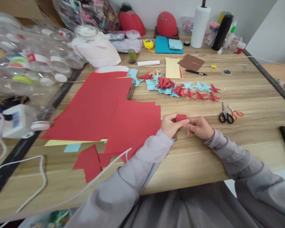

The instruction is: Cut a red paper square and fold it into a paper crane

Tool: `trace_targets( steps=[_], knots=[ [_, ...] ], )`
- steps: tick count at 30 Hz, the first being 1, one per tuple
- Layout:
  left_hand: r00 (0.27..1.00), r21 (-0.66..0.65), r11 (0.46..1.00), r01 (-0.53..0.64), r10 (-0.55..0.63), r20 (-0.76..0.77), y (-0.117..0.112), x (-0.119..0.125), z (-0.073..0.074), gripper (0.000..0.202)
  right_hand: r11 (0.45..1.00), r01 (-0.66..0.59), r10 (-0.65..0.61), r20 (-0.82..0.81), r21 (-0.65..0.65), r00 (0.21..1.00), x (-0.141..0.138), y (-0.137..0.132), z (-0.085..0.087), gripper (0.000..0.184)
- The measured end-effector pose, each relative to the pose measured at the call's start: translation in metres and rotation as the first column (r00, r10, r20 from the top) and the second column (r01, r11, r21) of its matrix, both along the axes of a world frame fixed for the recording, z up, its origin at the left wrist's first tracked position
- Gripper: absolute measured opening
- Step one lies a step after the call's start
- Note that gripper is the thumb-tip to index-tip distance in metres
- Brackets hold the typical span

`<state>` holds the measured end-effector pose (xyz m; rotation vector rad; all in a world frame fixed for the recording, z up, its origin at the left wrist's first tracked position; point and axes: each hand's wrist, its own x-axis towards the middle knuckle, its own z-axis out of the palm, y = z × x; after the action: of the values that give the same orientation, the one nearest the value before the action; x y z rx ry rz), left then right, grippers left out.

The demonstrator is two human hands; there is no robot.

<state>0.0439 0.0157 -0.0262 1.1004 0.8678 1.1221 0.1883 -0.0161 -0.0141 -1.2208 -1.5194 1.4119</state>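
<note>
A small folded piece of red paper [181, 117] is pinched between my two hands, just above the wooden table. My left hand [169, 125] grips its left side with thumb and fingers. Closed at the paper's right edge, my right hand [199, 126] holds it with its fingertips. Large red paper sheets [135, 123] lie to the left, one close by my left wrist. Beyond my hands, folded red paper pieces [200, 95] and folded light blue paper pieces [199, 85] lie in rows, with more heaped at their left end.
Black-handled scissors [226, 117] and orange-handled scissors [235, 112] lie to the right. Red paper scraps [90, 163] and a white cable [85, 190] are at front left. Plastic bottles [35, 60] crowd the left side. A white roll [200, 27] stands at the back.
</note>
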Motion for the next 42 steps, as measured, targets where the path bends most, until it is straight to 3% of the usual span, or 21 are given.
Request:
trace_targets(
  steps=[4,7,10,17,34,42],
  knots=[
    [0.999,-0.001,1.0,-0.03,0.03,0.041,0.002,0.0,-0.002,0.024,0.989,0.132,-0.131,-0.027,0.07,0.991,0.0,0.001,-0.002,0.035],
    [0.984,-0.062,0.994,-0.092,0.1,0.146,0.006,0.001,-0.008,0.027,0.93,0.344,-0.329,-0.117,0.133,0.937,0.0,0.003,-0.003,0.028],
    [0.982,-0.03,0.991,-0.129,0.132,0.134,0.007,0.001,-0.009,0.025,0.871,0.453,-0.422,-0.183,0.19,0.888,0.001,0.005,-0.004,0.021],
    [0.996,0.181,0.98,-0.084,0.089,-0.018,0.004,-0.005,0.004,0.011,0.845,0.399,-0.331,-0.239,0.355,0.913,0.003,0.007,-0.004,0.009],
    [0.995,0.082,0.995,-0.06,0.066,-0.078,0.002,-0.005,0.004,0.016,0.884,0.343,-0.283,-0.22,0.319,0.934,0.003,0.006,-0.002,0.01],
    [0.994,0.174,0.985,-0.002,0.021,-0.105,0.001,-0.007,0.007,0.01,0.906,0.307,-0.238,-0.248,0.292,0.939,0.003,0.006,-0.002,0.01]
  ],
)
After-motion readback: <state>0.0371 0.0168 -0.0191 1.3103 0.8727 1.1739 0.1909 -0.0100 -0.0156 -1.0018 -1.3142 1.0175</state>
